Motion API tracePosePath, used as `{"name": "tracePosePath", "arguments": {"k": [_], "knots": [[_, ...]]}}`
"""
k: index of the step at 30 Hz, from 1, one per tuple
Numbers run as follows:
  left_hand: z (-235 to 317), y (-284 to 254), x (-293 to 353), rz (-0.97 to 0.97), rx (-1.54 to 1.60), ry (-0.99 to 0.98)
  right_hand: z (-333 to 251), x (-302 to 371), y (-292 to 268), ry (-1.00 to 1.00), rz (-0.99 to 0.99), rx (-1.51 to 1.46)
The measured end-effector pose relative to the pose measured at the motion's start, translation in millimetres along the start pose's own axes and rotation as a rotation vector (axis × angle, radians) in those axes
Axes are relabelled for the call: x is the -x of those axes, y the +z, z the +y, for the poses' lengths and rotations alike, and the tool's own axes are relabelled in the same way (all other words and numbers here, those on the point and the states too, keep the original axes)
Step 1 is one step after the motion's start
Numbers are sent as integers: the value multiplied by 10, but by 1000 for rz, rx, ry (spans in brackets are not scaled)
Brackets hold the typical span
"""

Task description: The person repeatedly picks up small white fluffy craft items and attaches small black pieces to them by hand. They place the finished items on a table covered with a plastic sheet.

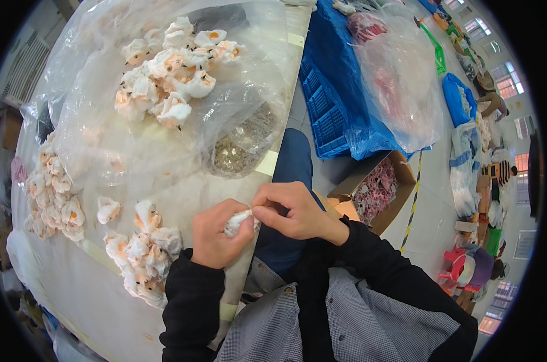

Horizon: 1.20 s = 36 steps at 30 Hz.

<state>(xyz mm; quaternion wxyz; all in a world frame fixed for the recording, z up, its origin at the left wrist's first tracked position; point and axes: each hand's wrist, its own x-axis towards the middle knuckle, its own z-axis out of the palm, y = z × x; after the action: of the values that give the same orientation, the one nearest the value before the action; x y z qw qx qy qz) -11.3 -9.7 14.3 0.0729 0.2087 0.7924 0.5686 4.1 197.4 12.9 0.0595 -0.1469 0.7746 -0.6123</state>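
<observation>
At the table's near right edge, my left hand (215, 234) is closed around a small white fluffy plush piece (235, 224). My right hand (296, 209) pinches at the side of that piece with thumb and forefinger; whatever sits between those fingertips is too small to make out. Just left of my left wrist lies a pile of similar white and peach fluffy pieces (143, 256), some with dark specks. One single piece (108, 209) rests a little beyond it. A larger heap (171, 75) lies farther away on clear plastic sheeting, and another pile (57, 202) is at the far left.
Clear plastic sheeting (171, 151) covers much of the pale table (98, 289), with a clear bag of small translucent bits (237, 148) on it. To the right stand a blue crate (323, 114) with plastic-wrapped goods and a cardboard box (404, 175) of pinkish scraps (375, 190).
</observation>
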Motion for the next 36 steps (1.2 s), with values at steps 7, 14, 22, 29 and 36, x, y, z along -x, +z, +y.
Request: {"name": "tracePosePath", "arguments": {"k": [7,14,22,29,36], "knots": [[7,55,55,166,-20,-3,-55,-123,113,-295,120,366],[-26,-25,61,343,42,-169,27,-549,44,-419,282,781],[-93,-56,33,381,91,-152,164,-850,165,-387,148,1086],[-148,-74,29,391,145,-160,265,-868,164,-379,154,1037],[-162,-64,33,395,129,-154,263,-848,119,-388,133,1039]]}}
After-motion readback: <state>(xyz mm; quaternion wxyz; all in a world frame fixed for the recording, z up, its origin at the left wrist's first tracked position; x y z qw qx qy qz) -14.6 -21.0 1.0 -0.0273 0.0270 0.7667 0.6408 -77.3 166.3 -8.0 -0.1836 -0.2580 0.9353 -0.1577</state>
